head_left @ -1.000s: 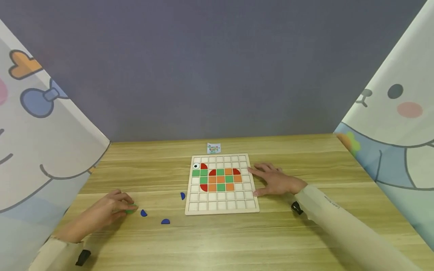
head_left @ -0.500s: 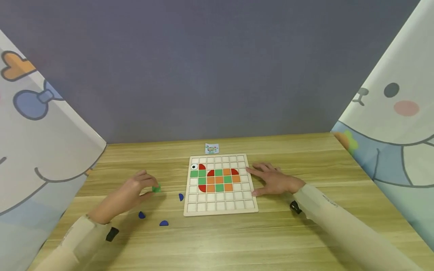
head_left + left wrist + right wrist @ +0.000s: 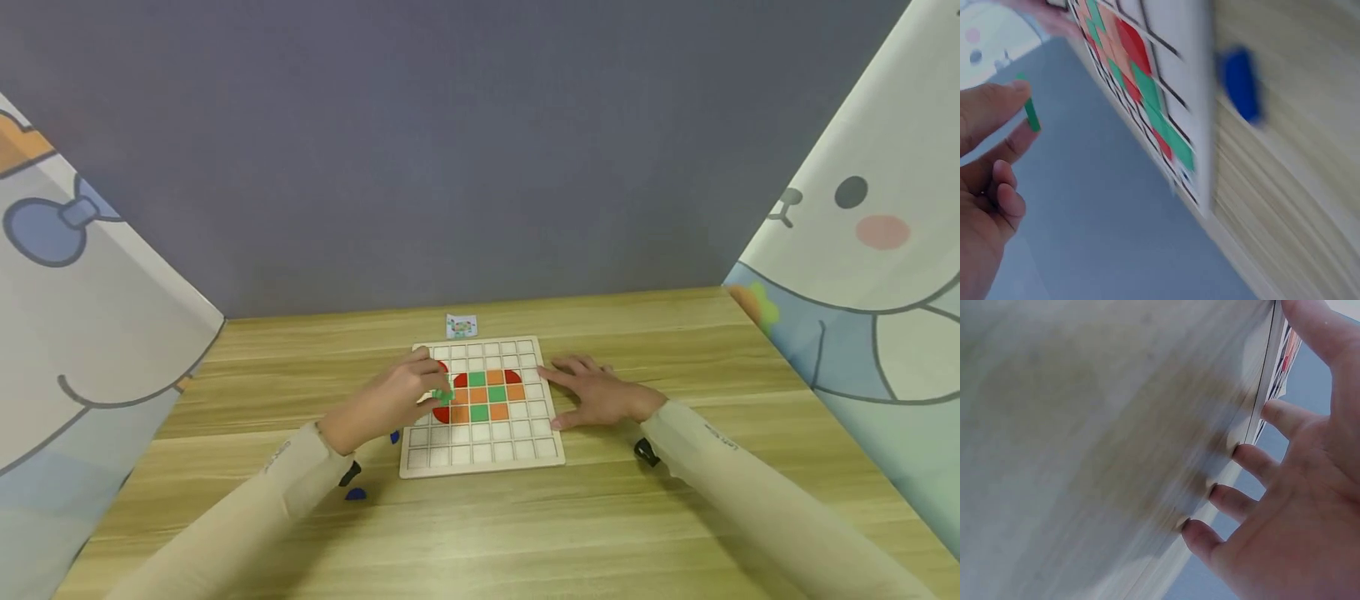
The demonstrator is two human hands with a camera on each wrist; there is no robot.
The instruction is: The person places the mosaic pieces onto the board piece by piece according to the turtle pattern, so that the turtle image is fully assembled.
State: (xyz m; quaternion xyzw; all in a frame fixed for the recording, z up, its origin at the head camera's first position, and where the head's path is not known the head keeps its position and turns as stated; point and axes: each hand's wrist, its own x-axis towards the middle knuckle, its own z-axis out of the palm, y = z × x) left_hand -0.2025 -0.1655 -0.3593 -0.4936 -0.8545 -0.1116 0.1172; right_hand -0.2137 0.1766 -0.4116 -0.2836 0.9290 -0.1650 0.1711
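Observation:
Between thumb and forefinger, my left hand [image 3: 390, 398] pinches a thin green piece [image 3: 1032, 115], held over the left part of the white grid board [image 3: 482, 471]. In the left wrist view the piece is edge-on and apart from the board. Red, green and orange pieces [image 3: 478, 396] lie in the board's cells; my left hand covers some cells at the upper left. My right hand [image 3: 596, 395] rests at the board's right edge with fingers spread, thumb and forefinger touching the rim.
Two dark blue half-round pieces show on the wooden table [image 3: 480, 542]: one blue piece [image 3: 356, 494] in front, another blue piece [image 3: 394, 437] beside the board. A small picture card [image 3: 461, 326] lies behind the board. A grey wall [image 3: 480, 167] stands at the back.
My left hand has picked the green piece up from the table at the left and carried it right, over the board. One blue piece is now hidden by the left arm. My right hand stays put.

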